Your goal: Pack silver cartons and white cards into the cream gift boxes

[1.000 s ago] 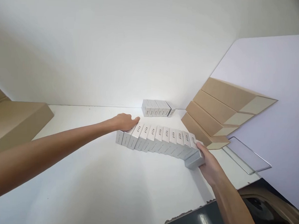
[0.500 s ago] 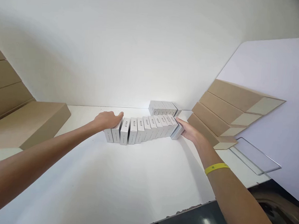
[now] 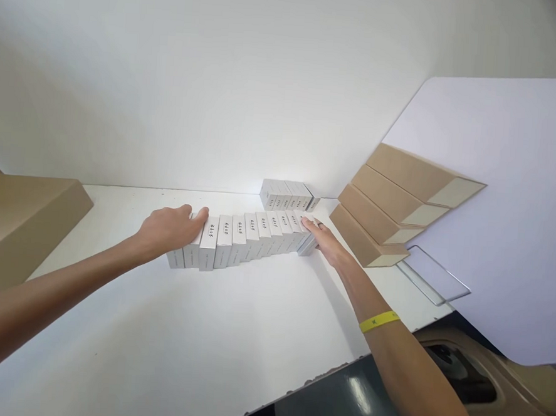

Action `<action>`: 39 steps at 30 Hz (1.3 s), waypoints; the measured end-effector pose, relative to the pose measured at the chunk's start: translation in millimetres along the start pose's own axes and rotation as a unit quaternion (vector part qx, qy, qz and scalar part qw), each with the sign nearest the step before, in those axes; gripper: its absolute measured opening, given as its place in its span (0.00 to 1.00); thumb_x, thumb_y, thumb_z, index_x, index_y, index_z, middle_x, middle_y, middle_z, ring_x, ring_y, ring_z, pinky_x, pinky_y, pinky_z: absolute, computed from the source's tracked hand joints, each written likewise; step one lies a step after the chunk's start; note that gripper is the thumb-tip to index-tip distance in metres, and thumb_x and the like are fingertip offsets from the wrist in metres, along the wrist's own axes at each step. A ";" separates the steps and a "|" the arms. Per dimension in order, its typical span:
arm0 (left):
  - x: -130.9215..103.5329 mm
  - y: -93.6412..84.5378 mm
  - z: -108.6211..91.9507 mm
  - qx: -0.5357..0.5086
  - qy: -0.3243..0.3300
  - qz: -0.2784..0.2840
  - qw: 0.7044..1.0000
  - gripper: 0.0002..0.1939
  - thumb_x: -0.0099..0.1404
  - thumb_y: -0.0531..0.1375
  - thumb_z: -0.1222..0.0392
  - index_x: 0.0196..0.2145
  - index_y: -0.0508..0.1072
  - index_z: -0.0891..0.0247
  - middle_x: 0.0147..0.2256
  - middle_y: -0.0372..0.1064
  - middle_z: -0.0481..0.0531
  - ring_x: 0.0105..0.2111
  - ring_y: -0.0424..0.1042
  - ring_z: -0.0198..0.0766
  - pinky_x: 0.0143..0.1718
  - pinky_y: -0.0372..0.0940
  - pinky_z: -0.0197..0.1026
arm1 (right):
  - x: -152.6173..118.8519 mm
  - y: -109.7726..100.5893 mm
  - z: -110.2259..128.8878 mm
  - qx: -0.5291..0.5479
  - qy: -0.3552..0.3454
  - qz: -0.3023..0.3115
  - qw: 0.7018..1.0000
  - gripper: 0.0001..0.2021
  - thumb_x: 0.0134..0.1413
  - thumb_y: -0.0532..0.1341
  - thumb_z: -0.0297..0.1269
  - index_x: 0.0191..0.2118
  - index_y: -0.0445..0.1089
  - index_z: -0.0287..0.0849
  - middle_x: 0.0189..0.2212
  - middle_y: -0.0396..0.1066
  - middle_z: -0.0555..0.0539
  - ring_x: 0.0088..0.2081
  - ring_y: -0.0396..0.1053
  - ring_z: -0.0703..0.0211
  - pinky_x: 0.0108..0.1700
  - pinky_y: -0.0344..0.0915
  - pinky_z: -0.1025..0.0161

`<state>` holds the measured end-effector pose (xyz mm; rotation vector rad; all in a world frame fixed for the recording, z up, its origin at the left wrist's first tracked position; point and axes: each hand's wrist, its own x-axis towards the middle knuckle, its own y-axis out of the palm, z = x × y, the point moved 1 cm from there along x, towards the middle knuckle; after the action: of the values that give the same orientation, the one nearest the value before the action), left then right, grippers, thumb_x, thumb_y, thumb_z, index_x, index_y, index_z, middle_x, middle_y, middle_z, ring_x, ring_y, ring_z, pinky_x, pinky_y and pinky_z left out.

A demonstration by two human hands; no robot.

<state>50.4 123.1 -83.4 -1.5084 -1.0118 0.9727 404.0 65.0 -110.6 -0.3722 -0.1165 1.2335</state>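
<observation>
A row of slim white boxes (image 3: 238, 240) with small dark print stands side by side on a white shelf surface (image 3: 171, 339). The row steps slightly, its left end nearer to me. At that end my left hand (image 3: 176, 227) is closed over the outermost boxes, thumb on top and part of them hidden behind it. My right hand (image 3: 325, 242) grips the last box at the right end, fingertips over its upper edge. That end box leans. On the right wrist is a yellow wristband (image 3: 378, 321).
Behind the row, against the white wall (image 3: 218, 104), stands a shorter group of white boxes (image 3: 286, 194). Stacked brown cartons (image 3: 402, 178) are on the right, beside a wire frame (image 3: 436, 277). Another brown carton (image 3: 32, 224) lies left. A dark glossy surface (image 3: 341, 400) borders the front edge.
The camera view has swung right, so everything appears farther left. Both hands stay at the ends of the row; the right fingers now reach more over the end box's top.
</observation>
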 end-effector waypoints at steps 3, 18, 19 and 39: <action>-19.8 -1.2 -2.6 0.082 0.025 0.004 0.996 0.25 0.63 0.47 0.58 0.57 0.66 0.60 0.42 0.71 0.66 0.29 0.73 0.59 0.28 0.63 0.51 | -12.5 1.6 -4.9 0.007 -0.007 -0.009 1.000 0.26 0.61 0.61 0.54 0.59 0.66 0.44 0.56 0.69 0.40 0.54 0.69 0.49 0.57 0.65 0.45; -155.1 55.8 18.6 -0.193 -0.055 -0.090 0.976 0.32 0.66 0.49 0.34 0.58 0.51 0.57 0.51 0.69 0.63 0.30 0.76 0.47 0.29 0.71 0.49 | -134.3 -1.7 -53.5 0.003 -0.082 -0.043 0.996 0.36 0.51 0.66 0.60 0.63 0.57 0.57 0.60 0.64 0.45 0.59 0.64 0.45 0.62 0.60 0.48; -162.4 64.7 23.1 -0.212 -0.045 -0.089 0.972 0.35 0.64 0.52 0.34 0.59 0.48 0.57 0.56 0.64 0.67 0.35 0.77 0.50 0.32 0.72 0.51 | -144.4 -1.1 -55.6 -0.008 -0.076 -0.038 0.996 0.37 0.50 0.67 0.59 0.63 0.56 0.58 0.62 0.62 0.45 0.60 0.62 0.44 0.63 0.58 0.47; -143.4 67.5 39.8 -0.324 -0.120 -0.129 0.930 0.43 0.44 0.71 0.37 0.47 0.51 0.52 0.51 0.65 0.60 0.42 0.74 0.54 0.33 0.74 0.53 | -126.3 15.7 -44.4 -0.074 -0.030 0.046 0.996 0.48 0.51 0.66 0.60 0.71 0.43 0.55 0.64 0.61 0.44 0.59 0.66 0.44 0.61 0.65 0.49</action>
<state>-25.1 -8.1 -145.0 -1.7379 -1.7866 0.6695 360.5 -58.4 -143.2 -0.4731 -0.2462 1.3324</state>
